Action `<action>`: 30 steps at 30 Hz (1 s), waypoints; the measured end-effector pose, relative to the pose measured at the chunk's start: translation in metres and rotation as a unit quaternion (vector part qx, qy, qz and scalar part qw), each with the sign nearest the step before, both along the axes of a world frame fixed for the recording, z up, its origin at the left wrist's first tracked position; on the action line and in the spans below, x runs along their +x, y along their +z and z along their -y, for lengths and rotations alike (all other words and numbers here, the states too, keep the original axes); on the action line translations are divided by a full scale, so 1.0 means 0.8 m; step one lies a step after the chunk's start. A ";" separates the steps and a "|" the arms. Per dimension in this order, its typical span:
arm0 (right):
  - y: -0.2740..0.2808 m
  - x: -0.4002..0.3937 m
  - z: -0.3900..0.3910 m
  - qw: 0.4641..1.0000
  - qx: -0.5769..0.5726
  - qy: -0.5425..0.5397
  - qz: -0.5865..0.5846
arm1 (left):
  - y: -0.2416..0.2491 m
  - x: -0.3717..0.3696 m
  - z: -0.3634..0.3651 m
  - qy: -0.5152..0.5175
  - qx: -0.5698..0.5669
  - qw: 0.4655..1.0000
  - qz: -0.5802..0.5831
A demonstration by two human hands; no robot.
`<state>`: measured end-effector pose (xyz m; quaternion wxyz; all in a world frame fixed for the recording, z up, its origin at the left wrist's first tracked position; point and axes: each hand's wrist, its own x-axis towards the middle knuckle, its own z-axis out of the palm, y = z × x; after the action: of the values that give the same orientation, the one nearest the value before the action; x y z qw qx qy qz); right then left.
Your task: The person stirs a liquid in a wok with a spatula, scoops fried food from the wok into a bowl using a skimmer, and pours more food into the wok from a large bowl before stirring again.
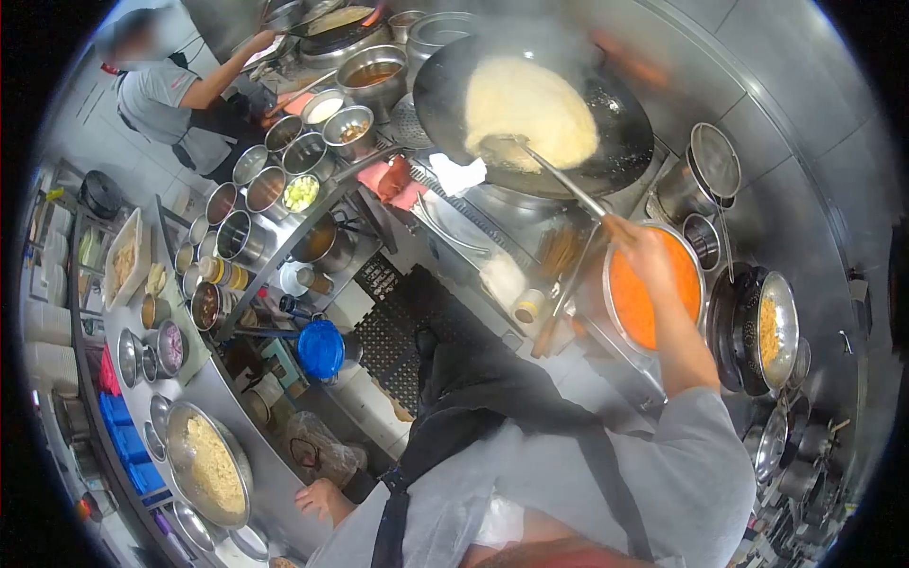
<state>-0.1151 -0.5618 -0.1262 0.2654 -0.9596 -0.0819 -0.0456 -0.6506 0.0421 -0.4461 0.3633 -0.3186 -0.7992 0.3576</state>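
A steaming black wok at the top centre holds a pale yellow, foamy mass. My right hand is closed round the handle of a long metal ladle, whose head lies in the mass. Below that hand is a large pot of orange liquid. My left hand rests at the edge of the steel counter at the lower left, fingers spread and holding nothing. Near it stands a metal bowl of crumbly pale yellow food.
A co-worker stands at another wok at the upper left. Metal pots and a bowl of chopped green pieces stand between us. A blue-covered container is below; a strainer is at right.
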 end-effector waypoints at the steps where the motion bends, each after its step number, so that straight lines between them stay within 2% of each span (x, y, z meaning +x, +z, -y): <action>1: -0.009 0.011 -0.017 1.000 -0.008 0.007 -0.004 | 0.023 0.005 0.012 -0.142 0.078 0.944 0.286; 2: -0.022 0.024 -0.031 1.000 -0.007 0.012 -0.003 | 0.048 0.016 0.023 -0.138 0.081 0.945 0.286; 4: -0.042 0.051 -0.058 0.999 -0.048 -0.005 0.012 | 0.080 0.036 0.038 -0.116 0.018 0.937 0.329; 5: -0.044 0.061 -0.073 0.999 -0.047 -0.001 0.012 | 0.055 0.029 0.027 -0.113 0.020 0.937 0.329; 6: -0.044 0.071 -0.089 0.999 -0.040 -0.013 0.016 | 0.011 0.019 0.010 0.015 -0.045 0.999 0.015; 7: -0.044 0.082 -0.103 0.999 -0.033 -0.025 0.019 | -0.012 0.011 0.000 0.140 -0.107 0.937 -0.302; 8: -0.046 0.093 -0.113 0.999 -0.031 -0.022 0.018 | 0.007 0.013 0.008 0.144 -0.107 0.936 -0.301; 9: -0.047 0.105 -0.121 0.998 -0.037 -0.045 0.021 | 0.067 0.035 0.034 0.017 -0.057 0.998 0.023; 10: -0.048 0.117 -0.130 0.996 -0.043 -0.068 0.023 | 0.111 0.054 0.052 -0.114 0.002 0.932 0.344; 11: -0.038 0.128 -0.137 0.995 -0.035 -0.084 -0.039 | 0.111 0.052 0.051 -0.113 0.003 0.933 0.342; 12: -0.043 0.140 -0.140 0.995 -0.035 -0.083 -0.041 | 0.109 0.049 0.051 -0.113 0.002 0.932 0.344; 14: -0.054 0.164 -0.142 0.993 -0.064 -0.089 0.040 | 0.102 0.047 0.048 -0.113 0.000 0.930 0.349; 18: -0.037 0.193 -0.133 0.991 -0.086 -0.102 0.026 | 0.103 0.046 0.047 -0.117 0.003 0.928 0.353; 21: -0.035 0.213 -0.095 0.983 -0.112 -0.141 0.036 | 0.100 0.044 0.045 -0.112 -0.004 0.929 0.353; 22: -0.005 0.194 -0.095 0.976 -0.126 -0.179 0.005 | 0.097 0.043 0.044 -0.104 -0.013 0.930 0.353; 24: -0.029 0.213 -0.038 0.972 -0.138 -0.190 0.019 | 0.095 0.043 0.047 -0.114 -0.006 0.930 0.350; 26: -0.002 0.179 -0.010 0.979 -0.117 -0.150 0.075 | 0.086 0.037 0.045 -0.126 0.001 0.930 0.346; 30: 0.042 0.119 0.053 0.980 -0.113 -0.125 0.103 | 0.041 0.016 0.022 -0.131 0.045 0.946 0.294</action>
<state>-0.0200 -0.6039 -0.0925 0.1377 -0.9762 0.0070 -0.1676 -0.6377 0.0249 -0.4130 0.1693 -0.4944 -0.8373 0.1608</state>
